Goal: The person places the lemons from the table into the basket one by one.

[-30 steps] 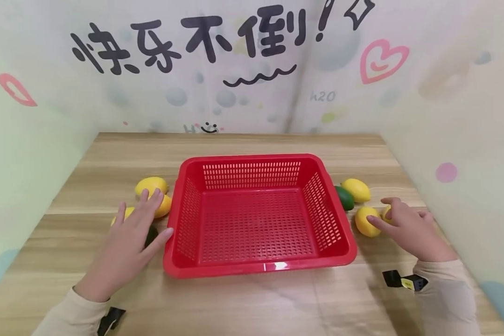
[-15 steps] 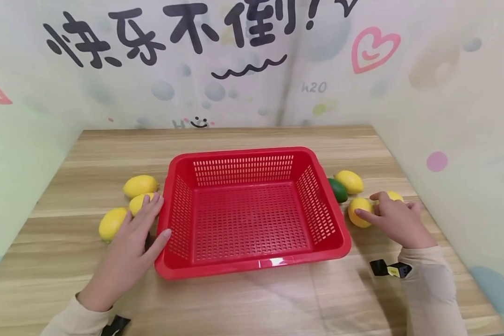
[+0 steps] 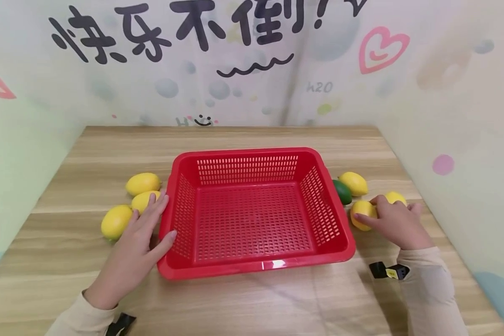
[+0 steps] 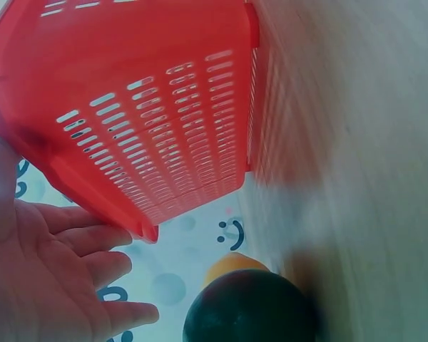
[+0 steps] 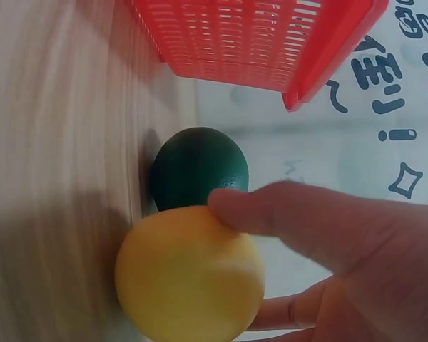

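Note:
A red plastic basket with slotted sides stands in the middle of the wooden table, its inside bare. My left hand lies along its left rim with the fingers extended. In the left wrist view, a dark green round fruit sits below that hand, in front of a yellow fruit. On the other side my right hand pinches a lemon between thumb and fingers; it appears to be on the table. Just behind this lemon is another dark green fruit, close to the basket's right side.
Left of the basket lie three lemons, one far back, a partly covered lemon and a nearer lemon. Two more lemons lie around the right hand. Patterned walls border the table at the back and sides.
My right hand has come down and left onto the near lemon, thumb now against it. My left hand has moved slightly along the basket's rim. The camera view has shifted a little.

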### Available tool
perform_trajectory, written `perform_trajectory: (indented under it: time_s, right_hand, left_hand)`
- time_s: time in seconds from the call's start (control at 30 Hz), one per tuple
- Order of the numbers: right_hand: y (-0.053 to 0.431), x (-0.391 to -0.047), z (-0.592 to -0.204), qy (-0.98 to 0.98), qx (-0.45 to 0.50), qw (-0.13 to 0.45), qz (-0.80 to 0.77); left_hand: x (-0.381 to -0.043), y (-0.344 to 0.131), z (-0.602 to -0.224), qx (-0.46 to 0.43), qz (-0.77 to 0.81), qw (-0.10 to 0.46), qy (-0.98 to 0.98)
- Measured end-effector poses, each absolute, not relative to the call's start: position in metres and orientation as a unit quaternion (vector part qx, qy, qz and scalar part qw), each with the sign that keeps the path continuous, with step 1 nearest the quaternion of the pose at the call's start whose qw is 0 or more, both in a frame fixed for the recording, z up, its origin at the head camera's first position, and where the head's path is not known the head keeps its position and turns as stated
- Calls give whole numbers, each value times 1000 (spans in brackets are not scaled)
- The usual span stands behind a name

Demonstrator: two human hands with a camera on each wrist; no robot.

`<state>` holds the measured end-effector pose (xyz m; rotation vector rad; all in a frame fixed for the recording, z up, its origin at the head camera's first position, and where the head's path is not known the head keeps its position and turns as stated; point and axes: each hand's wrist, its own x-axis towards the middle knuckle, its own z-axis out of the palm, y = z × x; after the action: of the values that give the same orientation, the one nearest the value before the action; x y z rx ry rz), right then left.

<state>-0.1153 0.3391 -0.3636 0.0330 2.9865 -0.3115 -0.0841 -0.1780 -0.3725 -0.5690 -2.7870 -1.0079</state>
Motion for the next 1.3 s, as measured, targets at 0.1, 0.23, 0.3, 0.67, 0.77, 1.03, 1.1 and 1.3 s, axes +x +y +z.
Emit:
perform_trajectory:
  time_s: [0.1,0.23,0.3,0.67,0.77,1.03,1.1,1.3]
  right_hand:
    - [339,-115,-364,993,12,72,-97]
    - [341,-117,-364,994,12,65,-86]
    - [341,-119,-364,995,11,56,-82]
    - [343,-125,-343,995,-39,27,-83]
    - [341,-127,-333,995,-54,-2,-88]
    - [338,-132,-320,993,-68,-37,-89]
    - [337,-132,-317,993,-67,-43,-91]
    - [333,-136,-309,991,-76,-52,-93]
  left_hand:
    - [-85,-177,-373,-184,-346,53,-918]
    - [-87,-176,-374,-182,-362,46,-913]
    - [-88,-176,-374,-180,-367,47,-911]
    - [-87,-177,-375,-165,-382,38,-909]
    - [-87,-177,-376,-165,-379,37,-910]
    - [-85,-177,-375,-168,-375,44,-911]
    - [-85,-177,-374,-168,-375,44,-911]
    - [-84,-177,-375,-167,-377,41,-910]
